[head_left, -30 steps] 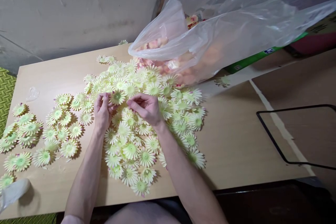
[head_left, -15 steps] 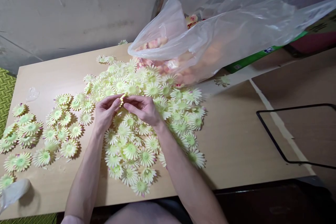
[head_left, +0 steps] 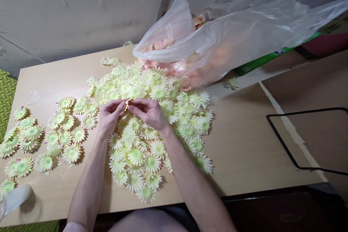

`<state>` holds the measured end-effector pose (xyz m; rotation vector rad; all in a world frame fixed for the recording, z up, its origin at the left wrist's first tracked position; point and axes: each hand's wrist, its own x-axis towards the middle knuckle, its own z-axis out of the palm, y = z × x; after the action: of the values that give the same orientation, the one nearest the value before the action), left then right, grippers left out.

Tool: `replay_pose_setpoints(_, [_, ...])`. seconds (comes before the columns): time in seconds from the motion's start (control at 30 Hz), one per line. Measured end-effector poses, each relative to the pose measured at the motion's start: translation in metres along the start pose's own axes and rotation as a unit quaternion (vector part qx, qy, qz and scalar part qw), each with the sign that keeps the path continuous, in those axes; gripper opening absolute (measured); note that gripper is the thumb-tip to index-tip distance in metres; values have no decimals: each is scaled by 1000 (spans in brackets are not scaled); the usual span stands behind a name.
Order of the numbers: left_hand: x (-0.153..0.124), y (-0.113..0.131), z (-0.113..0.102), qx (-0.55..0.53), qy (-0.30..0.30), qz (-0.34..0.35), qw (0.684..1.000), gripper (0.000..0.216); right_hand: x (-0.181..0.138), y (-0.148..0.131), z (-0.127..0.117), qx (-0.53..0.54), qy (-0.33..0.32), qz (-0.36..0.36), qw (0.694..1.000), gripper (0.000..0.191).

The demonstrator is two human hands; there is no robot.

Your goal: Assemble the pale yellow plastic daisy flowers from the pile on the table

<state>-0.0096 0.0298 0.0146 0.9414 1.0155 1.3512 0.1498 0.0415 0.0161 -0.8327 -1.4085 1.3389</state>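
Between my two hands is a pale yellow artificial flower [head_left: 127, 105], seen edge-on and mostly hidden by the fingers. My left hand [head_left: 111, 114] pinches it from one side, thumb against fingers. My right hand [head_left: 148, 111] pinches it from the other side, and the fingertips of both hands nearly meet. Below and around the hands spreads a large heap of pale yellow-green artificial flower heads [head_left: 136, 156], some with purple petal tips. Smaller groups of flower heads [head_left: 65, 137] lie to the left of my left forearm.
A clear plastic bag [head_left: 217, 49] with pink and peach flower pieces lies behind the heap. The wooden table [head_left: 244, 145] meets a grey wall [head_left: 81, 3]. A black metal frame [head_left: 282, 145] is at the right, a whitish translucent object [head_left: 17, 197] at the lower left.
The flower between my fingers has tilted slightly. Both hands keep the same pinch in almost the same place, and the heap looks unchanged.
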Motion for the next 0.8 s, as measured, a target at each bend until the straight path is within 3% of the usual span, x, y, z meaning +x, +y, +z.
replay_pose_setpoints(0.8, [0,-3,-4,13,-6,-3,1000,26,0,-2,0,7,4,20,1000,22])
